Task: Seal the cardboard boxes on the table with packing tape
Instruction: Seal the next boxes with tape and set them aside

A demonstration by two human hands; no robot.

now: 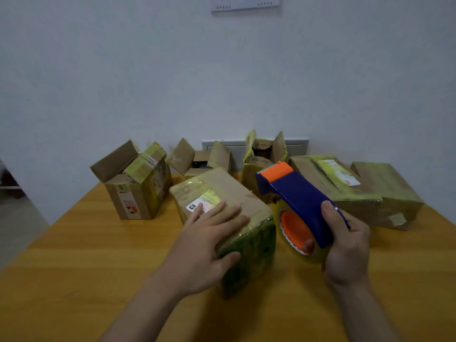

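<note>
With the left hand flat on the closed near box mid-table and the right hand gripping the tape dispenser beside it, three open boxes behind likely await sealing.

Tape dispenser: dark blue body, orange blade guard, orange hub. Tape roll: clear, yellowish tint. Table: honey-yellow wood grain. Near box: brown cardboard, yellow-green taped sides, white label with small dark print. Left open box: brown, red-and-white sticker. Sealed boxes at right: olive-yellow tape over brown. Wall: pale blue-grey, plain.
</note>
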